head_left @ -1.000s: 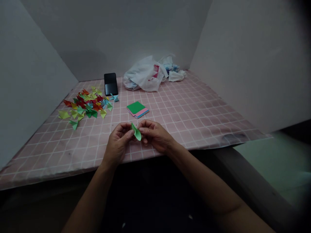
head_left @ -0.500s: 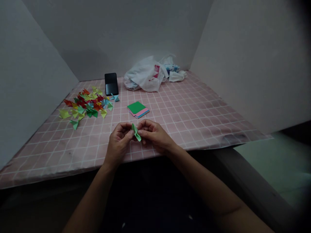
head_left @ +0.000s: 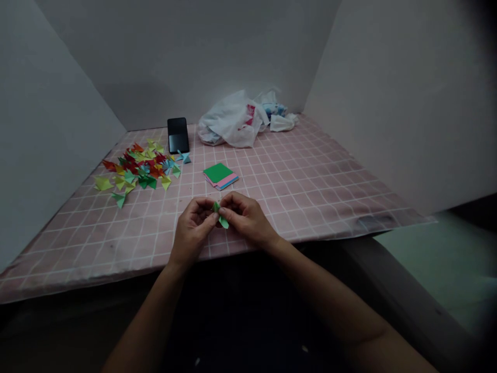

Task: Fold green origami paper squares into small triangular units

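Observation:
Between my two hands is a small piece of folded light-green paper [head_left: 223, 222], held just above the front of the table. My left hand [head_left: 194, 221] pinches it from the left with thumb and fingers. From the right, my right hand [head_left: 246, 216] grips it the same way, thumb on top. My fingers cover part of the paper. Just beyond my hands lies a stack of square paper sheets [head_left: 218, 173], green on top with pink and blue edges showing. Farther left spreads a heap of folded paper cranes [head_left: 146, 180] in red, yellow, green and blue.
A dark phone [head_left: 178, 135] leans upright behind the cranes. At the back sit a white plastic bag [head_left: 229, 122] and a crumpled white and blue packet [head_left: 275, 109]. The pink checked tablecloth [head_left: 310, 181] reaches pale walls at the back and sides.
The folded green paper has turned slightly in my fingers, and both thumbs have shifted closer together on it. Nothing on the table has moved.

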{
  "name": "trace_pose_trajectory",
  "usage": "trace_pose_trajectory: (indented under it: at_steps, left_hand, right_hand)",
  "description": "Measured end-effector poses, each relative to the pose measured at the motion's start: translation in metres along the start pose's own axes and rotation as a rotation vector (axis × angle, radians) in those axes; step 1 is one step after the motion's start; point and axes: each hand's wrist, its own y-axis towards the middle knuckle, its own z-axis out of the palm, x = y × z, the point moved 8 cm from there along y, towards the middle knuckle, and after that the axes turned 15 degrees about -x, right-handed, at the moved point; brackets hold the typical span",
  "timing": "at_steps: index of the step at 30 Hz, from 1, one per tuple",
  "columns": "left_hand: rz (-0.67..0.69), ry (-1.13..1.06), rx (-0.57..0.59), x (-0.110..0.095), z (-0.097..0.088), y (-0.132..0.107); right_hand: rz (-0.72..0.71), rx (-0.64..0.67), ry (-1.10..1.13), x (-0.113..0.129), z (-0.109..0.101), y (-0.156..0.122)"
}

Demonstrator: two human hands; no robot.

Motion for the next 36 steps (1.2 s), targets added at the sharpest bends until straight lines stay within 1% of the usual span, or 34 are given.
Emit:
trace_pose_trajectory:
  at_steps: [6, 10, 18, 25, 31, 36]
  left_hand:
    - [-0.01, 0.045, -0.011, -0.0024, 0.0008, 0.0002]
    - [0.005, 0.071, -0.02, -0.0026, 0.0007, 0.0005]
    - [-0.012, 0.081, -0.026, -0.0001, -0.0011, -0.0003]
    - [0.029, 0.122, -0.041, -0.0017, -0.0036, 0.0003]
    - [0.013, 0.112, -0.038, -0.0007, -0.0023, 0.0001]
    - [0.007, 0.107, -0.053, -0.0029, -0.0025, -0.0002]
  right_hand:
    - [-0.007, -0.015, -0.067, -0.0018, -0.0026, 0.0006]
    - [0.001, -0.012, -0.061, -0.0001, -0.0024, 0.0004]
    - [0.0, -0.005, -0.059, 0.0009, -0.0016, -0.0001]
    - [-0.018, 0.003, -0.078, 0.0002, -0.0007, -0.0004]
    - [-0.045, 0.015, -0.091, 0.0011, 0.0, -0.0005]
    - [-0.022, 0.028, -0.074, 0.0033, 0.001, -0.0012]
